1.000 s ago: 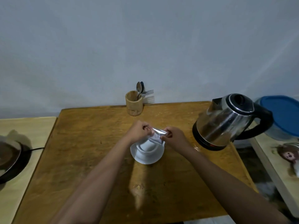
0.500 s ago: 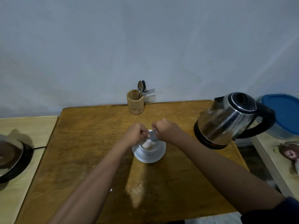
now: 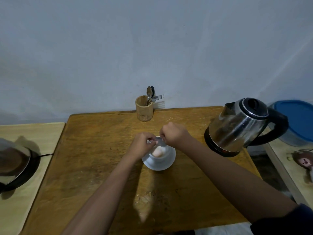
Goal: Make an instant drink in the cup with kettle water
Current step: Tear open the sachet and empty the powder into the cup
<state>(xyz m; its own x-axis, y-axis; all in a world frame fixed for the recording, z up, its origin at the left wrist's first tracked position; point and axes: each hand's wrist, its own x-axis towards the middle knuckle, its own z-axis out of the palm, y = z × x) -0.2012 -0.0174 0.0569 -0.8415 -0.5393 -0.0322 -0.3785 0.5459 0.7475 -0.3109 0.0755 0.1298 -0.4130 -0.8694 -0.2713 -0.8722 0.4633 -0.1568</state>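
Sachet (image 3: 159, 141) mostly hidden between both hands' fingers (image 3: 153, 141) above cup (image 3: 160, 154).

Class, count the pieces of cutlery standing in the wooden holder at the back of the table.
3 visible: two spoons overlapping, one fork leaning right, all in the holder. More may be hidden inside.

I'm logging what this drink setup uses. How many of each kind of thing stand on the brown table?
Kettle: 1
Cup: 1
Saucer: 1
Wooden utensil holder: 1
Sachet, pinched over the cup by left hand and right hand: 1
Total: 5
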